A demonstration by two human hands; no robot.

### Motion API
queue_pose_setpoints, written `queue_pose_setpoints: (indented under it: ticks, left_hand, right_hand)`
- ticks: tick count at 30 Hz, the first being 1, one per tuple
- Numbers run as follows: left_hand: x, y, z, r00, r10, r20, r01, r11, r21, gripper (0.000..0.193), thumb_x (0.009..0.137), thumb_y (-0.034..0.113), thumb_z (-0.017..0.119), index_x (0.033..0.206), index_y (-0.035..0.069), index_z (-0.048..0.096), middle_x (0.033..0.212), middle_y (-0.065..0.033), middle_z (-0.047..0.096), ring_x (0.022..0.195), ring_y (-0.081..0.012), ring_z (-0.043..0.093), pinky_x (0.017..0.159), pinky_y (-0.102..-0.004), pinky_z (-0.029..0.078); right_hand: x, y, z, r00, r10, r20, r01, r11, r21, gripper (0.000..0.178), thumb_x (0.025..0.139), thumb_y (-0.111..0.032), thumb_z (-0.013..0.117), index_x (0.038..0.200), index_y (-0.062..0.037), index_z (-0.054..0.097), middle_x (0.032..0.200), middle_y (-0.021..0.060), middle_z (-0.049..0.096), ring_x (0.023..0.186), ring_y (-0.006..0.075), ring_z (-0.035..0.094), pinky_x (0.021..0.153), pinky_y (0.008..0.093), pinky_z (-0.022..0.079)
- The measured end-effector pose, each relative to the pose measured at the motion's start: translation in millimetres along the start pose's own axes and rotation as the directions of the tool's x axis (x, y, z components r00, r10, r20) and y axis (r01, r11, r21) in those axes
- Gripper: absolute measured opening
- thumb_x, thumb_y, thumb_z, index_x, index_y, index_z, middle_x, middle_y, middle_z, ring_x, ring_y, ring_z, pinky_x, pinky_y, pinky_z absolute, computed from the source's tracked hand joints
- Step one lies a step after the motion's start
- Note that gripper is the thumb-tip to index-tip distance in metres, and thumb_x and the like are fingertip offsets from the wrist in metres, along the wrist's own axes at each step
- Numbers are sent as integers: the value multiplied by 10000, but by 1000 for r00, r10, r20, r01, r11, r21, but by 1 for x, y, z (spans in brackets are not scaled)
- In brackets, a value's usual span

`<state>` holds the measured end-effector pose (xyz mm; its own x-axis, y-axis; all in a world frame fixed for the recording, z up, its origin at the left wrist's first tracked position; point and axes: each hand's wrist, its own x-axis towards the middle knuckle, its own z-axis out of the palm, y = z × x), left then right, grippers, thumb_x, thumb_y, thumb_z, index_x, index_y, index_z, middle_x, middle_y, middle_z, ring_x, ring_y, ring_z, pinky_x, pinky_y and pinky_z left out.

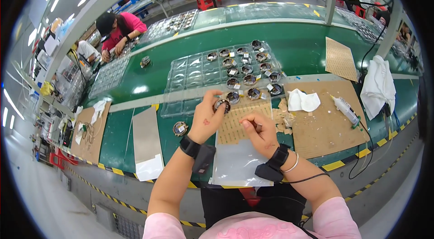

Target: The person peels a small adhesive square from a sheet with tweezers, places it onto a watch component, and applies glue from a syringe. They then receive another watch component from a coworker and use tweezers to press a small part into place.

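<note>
My left hand [205, 120] is closed around a small round electronic part [222, 105], dark inside with a metallic rim. Beside it, over a tan sheet of small adhesive pieces [229, 128], my right hand [261, 135] has its thumb and forefinger pinched together; whatever they hold is too small to make out. A clear plastic tray [183, 87] lies beyond both hands, with several similar round parts in its right-hand pockets. Another round part [180, 128] rests on the green bench, left of my left wrist. Under the tan sheet's near end is a whitish translucent sheet [239, 162].
A brown board [327, 130] on the right carries a syringe [346, 111], a white cloth [303, 100] and scraps. A grey plate [147, 137] lies left. A white rag [379, 86] hangs at far right. Across the bench, a person in pink [131, 24] works over trays.
</note>
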<state>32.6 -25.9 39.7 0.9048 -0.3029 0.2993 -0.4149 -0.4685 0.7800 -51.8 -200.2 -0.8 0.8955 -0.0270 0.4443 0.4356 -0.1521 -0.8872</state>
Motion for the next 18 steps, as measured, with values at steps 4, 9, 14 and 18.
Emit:
queue_pose_setpoints:
  ticks: [4, 9, 14, 18]
  left_hand:
    - [-2, -15, 10, 969, 247, 1, -237, 928, 287, 210, 879, 58, 556, 1089, 54, 535, 771, -122, 631, 637, -268, 605, 604, -343, 430]
    - [9, -8, 23, 928, 362, 85, -350, 776, 525, 156, 862, 74, 562, 1017, 87, 546, 808, -101, 651, 713, -265, 621, 670, -371, 413]
    - [15, 0, 37, 878, 468, 99, -435, 695, 572, 236, 733, 63, 577, 963, 77, 526, 766, -69, 636, 715, -272, 632, 683, -366, 423]
    - [14, 5, 40, 894, 421, 152, -424, 687, 591, 242, 744, 69, 580, 981, 75, 529, 779, -69, 646, 726, -279, 641, 676, -357, 432]
  right_hand:
    - [2, -17, 10, 985, -129, 114, 130, 992, 4, 79, 890, -69, 620, 956, -37, 648, 800, 22, 553, 649, 68, 507, 560, 203, 396]
    - [-1, -41, 26, 966, -173, 191, 173, 985, 15, 138, 827, -93, 710, 942, -41, 655, 804, 44, 569, 613, 114, 500, 536, 251, 398]
    - [-1, -52, 38, 975, -173, 140, 188, 977, -102, 170, 791, -116, 753, 912, -40, 661, 785, 56, 572, 596, 136, 501, 527, 275, 403]
    - [5, -55, 29, 979, -78, 188, 113, 976, -188, 189, 781, -144, 770, 888, -31, 663, 709, 55, 558, 584, 154, 511, 531, 278, 406]
